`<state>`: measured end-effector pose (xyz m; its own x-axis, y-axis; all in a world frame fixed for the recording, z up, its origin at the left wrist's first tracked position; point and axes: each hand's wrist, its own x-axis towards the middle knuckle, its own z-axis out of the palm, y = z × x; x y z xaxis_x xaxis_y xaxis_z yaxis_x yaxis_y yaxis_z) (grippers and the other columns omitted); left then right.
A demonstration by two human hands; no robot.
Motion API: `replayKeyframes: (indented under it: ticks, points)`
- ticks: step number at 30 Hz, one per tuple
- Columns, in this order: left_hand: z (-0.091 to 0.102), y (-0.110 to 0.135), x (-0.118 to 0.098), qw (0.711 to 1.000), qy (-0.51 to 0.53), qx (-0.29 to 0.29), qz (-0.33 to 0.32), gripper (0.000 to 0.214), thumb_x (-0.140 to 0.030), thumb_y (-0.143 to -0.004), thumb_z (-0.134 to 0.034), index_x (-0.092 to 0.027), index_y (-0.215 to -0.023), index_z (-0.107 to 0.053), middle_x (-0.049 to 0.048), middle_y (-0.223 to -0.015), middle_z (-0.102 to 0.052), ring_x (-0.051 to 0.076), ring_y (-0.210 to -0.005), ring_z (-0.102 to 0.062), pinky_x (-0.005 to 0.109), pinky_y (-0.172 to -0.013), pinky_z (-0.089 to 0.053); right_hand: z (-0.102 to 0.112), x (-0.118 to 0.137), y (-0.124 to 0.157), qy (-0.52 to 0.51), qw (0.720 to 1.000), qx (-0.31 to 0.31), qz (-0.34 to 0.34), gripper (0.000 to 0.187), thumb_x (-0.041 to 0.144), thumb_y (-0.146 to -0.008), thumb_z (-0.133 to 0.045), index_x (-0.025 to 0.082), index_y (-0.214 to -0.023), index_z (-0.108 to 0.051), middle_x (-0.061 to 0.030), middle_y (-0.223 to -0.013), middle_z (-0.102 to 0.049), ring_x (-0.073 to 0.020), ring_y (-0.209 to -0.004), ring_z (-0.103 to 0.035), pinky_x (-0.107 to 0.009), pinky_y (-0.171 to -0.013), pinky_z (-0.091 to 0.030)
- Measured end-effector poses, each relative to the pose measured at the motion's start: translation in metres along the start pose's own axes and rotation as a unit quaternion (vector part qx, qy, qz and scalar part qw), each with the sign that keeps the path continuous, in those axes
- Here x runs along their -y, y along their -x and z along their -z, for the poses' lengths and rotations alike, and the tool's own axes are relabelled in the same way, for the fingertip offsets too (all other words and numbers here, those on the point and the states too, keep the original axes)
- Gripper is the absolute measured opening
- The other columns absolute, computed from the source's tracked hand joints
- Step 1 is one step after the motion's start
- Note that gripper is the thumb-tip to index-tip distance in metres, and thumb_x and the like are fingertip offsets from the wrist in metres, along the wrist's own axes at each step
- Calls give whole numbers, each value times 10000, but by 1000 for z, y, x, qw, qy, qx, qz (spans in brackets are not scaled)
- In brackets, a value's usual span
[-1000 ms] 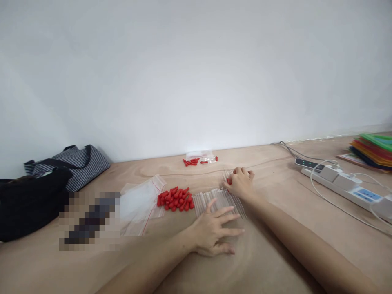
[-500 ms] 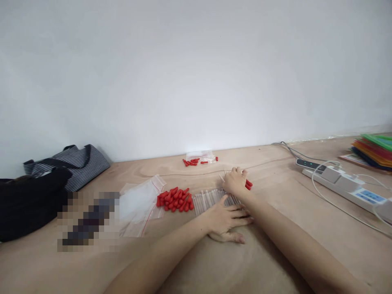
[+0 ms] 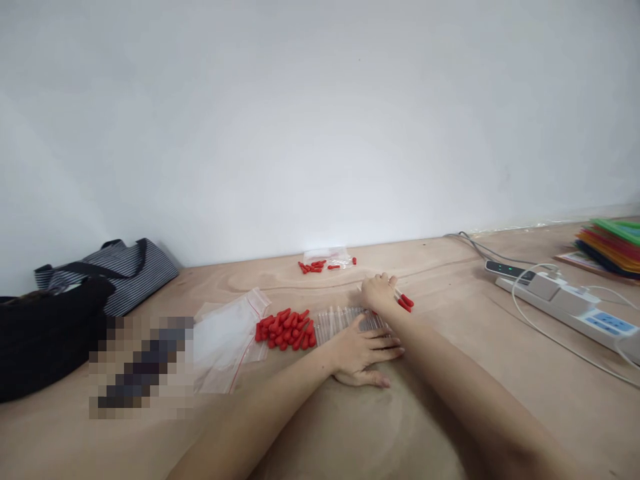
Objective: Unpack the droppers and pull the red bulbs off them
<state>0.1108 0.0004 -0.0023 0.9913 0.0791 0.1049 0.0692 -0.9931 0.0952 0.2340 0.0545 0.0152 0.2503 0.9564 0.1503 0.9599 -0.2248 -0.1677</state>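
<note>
My left hand (image 3: 363, 352) lies flat with fingers stretched out on the near end of a row of clear plastic tubes (image 3: 340, 318) on the wooden table. My right hand (image 3: 379, 293) rests at the far right end of the same row, fingers curled, next to two or three red-capped pieces (image 3: 405, 301) that lie just right of it. What its fingers hold is hidden. A pile of red caps (image 3: 286, 329) sits left of the tubes.
Clear zip bags (image 3: 227, 337) lie left of the caps. A small bag with more red caps (image 3: 320, 262) sits near the wall. Dark and striped bags (image 3: 75, 293) are at far left, a power strip with cables (image 3: 565, 301) and coloured folders (image 3: 607, 245) at right.
My left hand slid right and forward onto the tubes' near end. My right hand shifted slightly left, and red-capped pieces now show beside it.
</note>
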Motion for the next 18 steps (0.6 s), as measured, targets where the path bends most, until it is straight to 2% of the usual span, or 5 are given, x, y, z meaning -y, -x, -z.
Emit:
replayKeyframes:
  ticks: [6, 10, 14, 15, 18]
  points:
    - [-4, 0, 7, 1000, 6, -15, 5, 508, -486, -858, -313, -237, -1301, -335, 48, -1328, -422, 215, -1256, -317, 460, -1057, -29, 7, -15, -8, -97, 992, -80, -13, 264, 249, -794, -403, 91, -859, -604, -203, -974, -567, -316, -988, -437, -466, -811, -265]
    - [-4, -2, 14, 1000, -6, -24, 5, 507, -494, -853, -321, -238, -1291, -348, 50, -1325, -426, 202, -1249, -328, 454, -1055, -5, 12, -38, -1, -200, 969, -146, 22, 319, 284, -871, -247, 108, -955, -499, -136, -890, -580, -220, -853, -520, -357, -747, -368]
    - [-3, -2, 13, 998, -36, -44, 3, 460, -493, -848, -331, -266, -1238, -422, 42, -1286, -476, 208, -1235, -349, 460, -1046, -51, -4, -60, 22, -285, 938, -192, 44, 316, 302, -884, -212, 113, -1083, -368, -91, -862, -561, -161, -739, -546, -282, -647, -424]
    - [-4, 0, 11, 997, -44, -56, 9, 440, -486, -850, -333, -273, -1218, -445, 41, -1264, -500, 215, -1224, -364, 472, -1041, -52, -10, -64, 29, -310, 927, -204, 46, 328, 315, -881, -228, 118, -1122, -329, -70, -844, -552, -151, -706, -543, -273, -621, -431]
    - [-5, 14, 1, 991, -60, -111, 42, 382, -438, -854, -350, -275, -1165, -502, 37, -1163, -585, 223, -1163, -435, 485, -1031, -80, -26, -75, 46, -480, 843, -238, 50, 358, 391, -834, -375, 165, -1110, -334, -10, -765, -511, -135, -619, -524, -262, -555, -439]
